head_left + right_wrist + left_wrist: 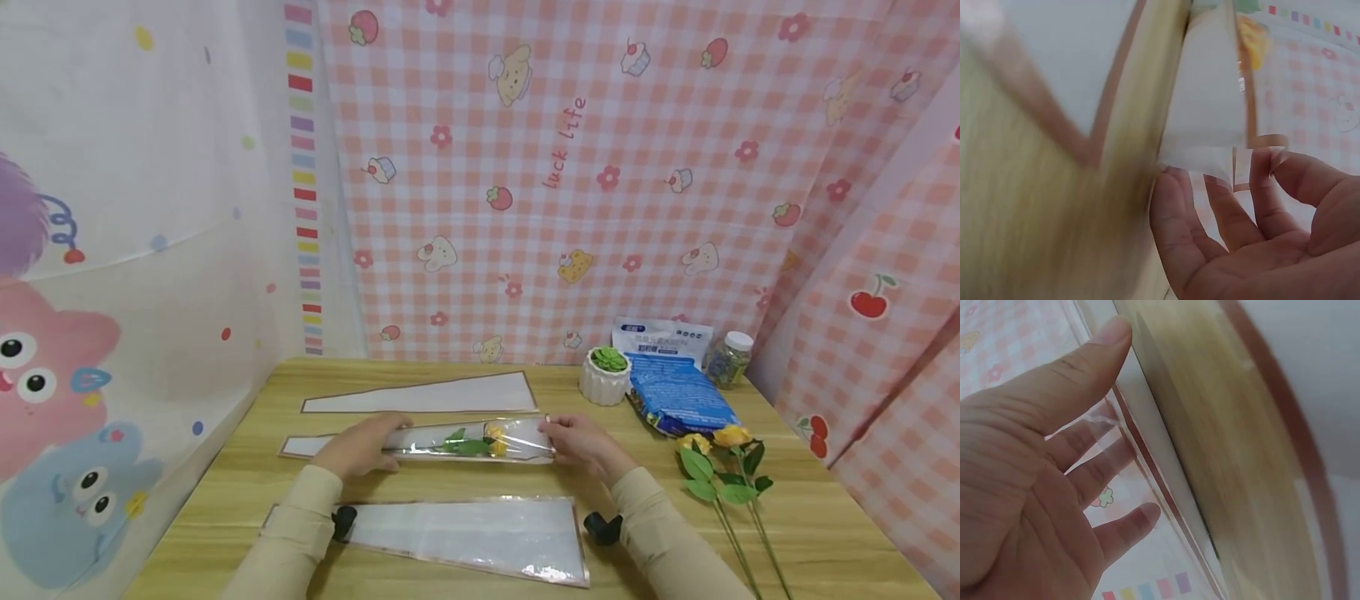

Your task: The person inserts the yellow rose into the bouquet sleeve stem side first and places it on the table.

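Note:
A single-flower wrapping sleeve (435, 442), clear in front with a white back, lies across the middle of the table. Inside it is a yellow rose (495, 440) with green leaves. My right hand (585, 443) pinches the sleeve's wide end between thumb and fingers; in the right wrist view the white backing (1207, 94) hangs from that edge. Over the narrow part, my left hand (360, 446) straddles the sleeve with fingers spread. Seen in the left wrist view, its fingers (1125, 531) show partly through clear film beside the brown-edged border (1154, 469).
Another sleeve (435, 393) lies flat behind, and a larger one (465, 533) in front. On the right are two yellow roses (731, 437), a blue-and-white bag (678, 392), a white succulent pot (605, 385) and a lidded jar (729, 362). Patterned curtains (585, 208) enclose the table.

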Tool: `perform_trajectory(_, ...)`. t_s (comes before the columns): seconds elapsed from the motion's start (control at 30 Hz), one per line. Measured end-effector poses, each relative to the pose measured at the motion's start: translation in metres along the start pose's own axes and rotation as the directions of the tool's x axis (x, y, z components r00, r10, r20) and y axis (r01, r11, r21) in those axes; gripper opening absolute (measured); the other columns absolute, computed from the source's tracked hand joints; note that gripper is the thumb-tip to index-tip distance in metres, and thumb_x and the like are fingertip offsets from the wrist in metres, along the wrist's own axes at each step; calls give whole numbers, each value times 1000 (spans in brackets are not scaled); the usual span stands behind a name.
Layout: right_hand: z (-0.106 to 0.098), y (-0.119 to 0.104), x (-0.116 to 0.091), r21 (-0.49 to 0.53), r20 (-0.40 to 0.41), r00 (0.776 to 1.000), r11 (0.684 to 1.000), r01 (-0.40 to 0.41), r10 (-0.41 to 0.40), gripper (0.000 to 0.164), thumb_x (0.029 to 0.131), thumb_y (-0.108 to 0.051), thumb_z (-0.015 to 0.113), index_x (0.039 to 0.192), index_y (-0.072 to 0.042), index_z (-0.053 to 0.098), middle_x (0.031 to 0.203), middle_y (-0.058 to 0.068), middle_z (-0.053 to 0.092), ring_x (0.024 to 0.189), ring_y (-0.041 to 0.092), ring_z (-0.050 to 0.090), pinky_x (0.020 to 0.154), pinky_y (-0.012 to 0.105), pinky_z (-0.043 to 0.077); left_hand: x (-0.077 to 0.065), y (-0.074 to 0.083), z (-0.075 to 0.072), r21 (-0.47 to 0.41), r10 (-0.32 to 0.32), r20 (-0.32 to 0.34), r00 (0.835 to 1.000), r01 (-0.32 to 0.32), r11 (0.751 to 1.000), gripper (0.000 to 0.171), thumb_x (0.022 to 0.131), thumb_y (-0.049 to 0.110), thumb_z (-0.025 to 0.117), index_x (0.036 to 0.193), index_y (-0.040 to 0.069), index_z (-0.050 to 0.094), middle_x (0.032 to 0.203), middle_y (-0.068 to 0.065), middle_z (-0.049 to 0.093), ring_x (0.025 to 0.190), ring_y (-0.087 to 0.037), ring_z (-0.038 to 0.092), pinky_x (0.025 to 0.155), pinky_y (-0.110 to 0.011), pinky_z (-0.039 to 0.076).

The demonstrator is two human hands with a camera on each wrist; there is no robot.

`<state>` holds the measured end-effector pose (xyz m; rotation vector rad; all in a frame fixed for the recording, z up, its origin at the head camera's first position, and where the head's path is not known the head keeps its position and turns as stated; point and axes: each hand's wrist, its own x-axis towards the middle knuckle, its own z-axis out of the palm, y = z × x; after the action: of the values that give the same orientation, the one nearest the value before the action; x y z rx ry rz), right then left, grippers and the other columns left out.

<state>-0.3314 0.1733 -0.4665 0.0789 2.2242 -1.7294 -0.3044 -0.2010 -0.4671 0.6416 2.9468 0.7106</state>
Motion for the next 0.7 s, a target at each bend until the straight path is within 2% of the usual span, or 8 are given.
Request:
perform_trajectory(0.13,-5,2,5,14,20,1000,1000,-15,15,15,102,-19,61,102,-5,64,76,-2,47,70,11,45,66,29,53,1,-3,-1,5,-4,11,1000,4,1000,67,83,8,84,142,4,53,143,-15,56,132,-35,52,109,-51,42)
perform_trajectory(0.2,-7,3,5,23,32,999,1000,-13,12,17,103,-19,60,106,-3,63,81,0,47,75,12,46,70,32,56,0,-3,-2,15,-10,7,1000,10,1000,68,82,8,84,143,4,53,145,-16,55,133,-36,51,110,-51,41)
perform_trajectory(0.37,-11,4,-3,50,-3,999,998,33,-33,27,103,-14,56,123,6,55,107,12,54,94,22,54,77,39,58,-5,-1,-5,45,-10,-9,1000,11,999,72,79,11,87,143,5,53,149,-16,51,137,-36,47,112,-52,39)
perform_trajectory(0.47,-14,3,-11,-32,-54,994,995,90,-92,31,103,-12,56,127,6,49,125,21,53,104,29,56,78,40,58,-15,0,-10,46,6,-7,1000,-6,999,73,81,14,86,145,6,52,150,-14,50,138,-36,46,112,-52,38)
perform_trajectory(0.53,-17,2,-18,-138,-99,983,981,138,-152,26,102,-11,57,123,4,52,127,22,55,104,30,59,77,40,56,-23,0,-13,46,15,-4,1000,-15,999,69,84,15,84,145,6,51,150,-14,50,138,-36,46,112,-52,38)
perform_trajectory(0.6,-20,0,-26,-252,-138,964,950,186,-225,20,102,-10,58,117,3,58,120,20,61,99,27,62,76,38,55,-32,0,-16,31,17,9,1000,-17,999,65,88,17,80,145,6,51,149,-14,50,138,-36,46,111,-53,39)
perform_trajectory(0.7,-23,-1,-38,-351,-128,939,900,258,-319,12,99,-6,62,105,3,66,104,15,68,88,22,63,72,34,53,-44,0,-19,-16,54,51,997,-53,998,59,91,17,77,143,3,52,146,-18,53,135,-39,48,109,-56,40)
